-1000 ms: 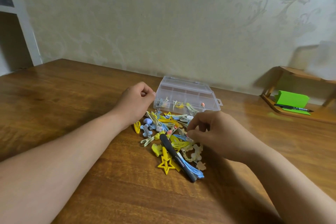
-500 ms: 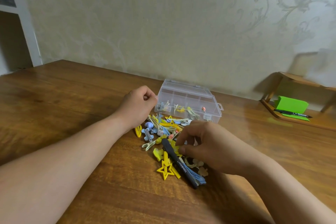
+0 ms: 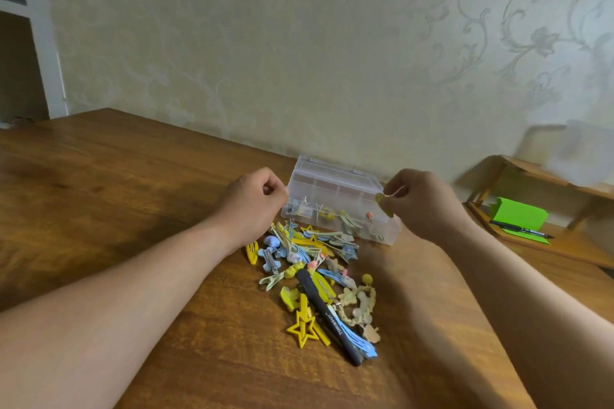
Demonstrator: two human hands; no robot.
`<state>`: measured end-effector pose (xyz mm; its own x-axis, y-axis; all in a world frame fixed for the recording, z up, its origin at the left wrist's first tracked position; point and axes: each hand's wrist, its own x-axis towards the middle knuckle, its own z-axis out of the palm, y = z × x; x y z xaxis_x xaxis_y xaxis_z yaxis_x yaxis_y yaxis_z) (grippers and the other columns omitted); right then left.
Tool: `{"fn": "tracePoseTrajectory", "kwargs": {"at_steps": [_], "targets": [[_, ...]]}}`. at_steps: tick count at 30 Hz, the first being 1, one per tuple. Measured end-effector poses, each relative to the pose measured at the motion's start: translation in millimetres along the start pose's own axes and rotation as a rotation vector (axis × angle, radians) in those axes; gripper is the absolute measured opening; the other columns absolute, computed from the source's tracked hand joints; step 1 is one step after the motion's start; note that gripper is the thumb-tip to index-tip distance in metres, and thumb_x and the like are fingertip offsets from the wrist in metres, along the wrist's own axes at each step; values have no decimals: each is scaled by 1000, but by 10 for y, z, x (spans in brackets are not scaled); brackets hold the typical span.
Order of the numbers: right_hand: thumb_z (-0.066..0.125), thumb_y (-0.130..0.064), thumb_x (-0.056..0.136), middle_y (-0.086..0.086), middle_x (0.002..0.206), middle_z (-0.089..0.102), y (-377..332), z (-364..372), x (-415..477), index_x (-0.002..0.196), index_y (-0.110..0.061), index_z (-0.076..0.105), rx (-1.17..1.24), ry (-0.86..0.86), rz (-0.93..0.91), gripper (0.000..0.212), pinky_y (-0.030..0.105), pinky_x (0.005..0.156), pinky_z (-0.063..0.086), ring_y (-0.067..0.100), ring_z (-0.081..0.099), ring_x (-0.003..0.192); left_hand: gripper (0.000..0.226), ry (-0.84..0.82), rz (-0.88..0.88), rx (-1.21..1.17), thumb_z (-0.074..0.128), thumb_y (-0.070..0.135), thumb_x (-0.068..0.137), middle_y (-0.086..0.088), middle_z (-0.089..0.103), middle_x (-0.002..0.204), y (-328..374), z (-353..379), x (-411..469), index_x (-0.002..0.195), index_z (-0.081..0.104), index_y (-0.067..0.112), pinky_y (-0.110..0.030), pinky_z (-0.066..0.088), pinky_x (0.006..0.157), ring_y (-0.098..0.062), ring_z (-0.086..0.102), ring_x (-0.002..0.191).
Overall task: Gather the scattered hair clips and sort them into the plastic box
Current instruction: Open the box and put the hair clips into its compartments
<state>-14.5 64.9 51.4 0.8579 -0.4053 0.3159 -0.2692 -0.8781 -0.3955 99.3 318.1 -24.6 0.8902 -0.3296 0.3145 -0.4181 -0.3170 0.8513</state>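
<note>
Two bare forearms reached in over the wooden table [image 3: 133, 196].

Left hand [image 3: 254, 201]: fingers curled into a fist, nothing visible inside it. It sat just beside the left end of the plastic box [image 3: 335, 191]; contact with the box could not be judged.

Below and right of that hand: pile of hair clips [image 3: 315, 259] on the table, directly in front of the box, mostly yellow, pale blue and cream. Nearest the camera lay a yellow star clip [image 3: 302, 325], touching a long black clip [image 3: 327, 314] placed diagonally across the heap. A cream beaded piece [image 3: 360, 305] lay just right of the black clip.

Box: clear, divided into compartments, set near the wall. A few small clips showed through its front wall in the front row. The back compartments looked bare, though the view was unclear.

Right hand [image 3: 423, 204]: raised beside the right end of the box, thumb and fingertips pinching a small yellow-green clip [image 3: 383, 204], which hung in front of the box's right corner, off the table.

Far right: a wooden stand [image 3: 564, 244] held a green pad [image 3: 518, 214] and a dark pen [image 3: 521, 230].
</note>
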Motion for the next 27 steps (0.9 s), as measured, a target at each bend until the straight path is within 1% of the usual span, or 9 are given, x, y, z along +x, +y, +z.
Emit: {"fn": "tracePoseTrajectory", "kwargs": {"at_steps": [2,3,7,11,15,19,21,23,27], "targets": [[73,-30,91,-11,84,72,-11,44,112,94,-31,69,-173,-38,2,5,33,61,59,14,69,71,12,5,4,9,61,31,105,4,70,95,3,-3,-4,99,69,25,-40,56,80,-19,66,92],[71,-29,90,-10,85,71,-30,64,140,92,-32,69,-255,-62,-9,4,32,60,58,15,68,72,12,5,6,15,61,31,105,4,70,95,6,-4,-4,98,68,25,-39,56,79,-18,66,92],[66,-22,94,-8,85,65,-135,103,164,94,-27,69,-507,-152,-90,7,24,49,42,13,63,72,12,1,12,27,60,33,104,4,69,94,-1,-7,-6,97,68,26,-40,56,80,-18,66,91],[63,-17,94,-7,84,67,-186,104,204,93,-25,71,-617,-187,-102,11,23,50,40,14,63,72,12,-8,20,30,59,33,105,4,69,95,1,-9,-9,99,67,26,-36,54,76,-17,66,90],[63,-16,93,-6,86,68,-193,117,261,95,-24,73,-637,-212,-98,13,24,52,42,16,64,77,12,-12,24,36,60,34,105,6,70,95,-12,-15,-2,99,67,27,-40,57,80,-15,67,91],[63,-12,91,-4,85,70,-168,129,284,93,-22,73,-613,-237,-93,14,26,55,49,17,66,79,12,-10,31,49,60,34,105,6,70,95,-8,-14,-4,98,67,27,-39,57,80,-15,66,92],[64,-14,90,-4,85,70,-159,130,297,92,-22,73,-609,-247,-97,12,30,61,56,18,67,81,12,-5,30,54,60,34,105,6,70,95,-2,-13,-4,98,67,27,-39,57,80,-15,66,91],[65,-15,89,-5,85,70,-145,131,320,91,-23,73,-599,-251,-97,11,33,65,58,18,67,81,12,-3,28,52,60,34,105,6,70,95,0,-10,-2,98,67,26,-39,57,80,-15,66,91],[76,-17,83,-5,85,69,-142,39,430,83,-24,72,-483,-226,-73,8,27,59,46,15,63,80,12,-8,29,50,60,33,105,6,70,95,2,-9,-3,98,67,27,-39,57,80,-15,66,91]]}}
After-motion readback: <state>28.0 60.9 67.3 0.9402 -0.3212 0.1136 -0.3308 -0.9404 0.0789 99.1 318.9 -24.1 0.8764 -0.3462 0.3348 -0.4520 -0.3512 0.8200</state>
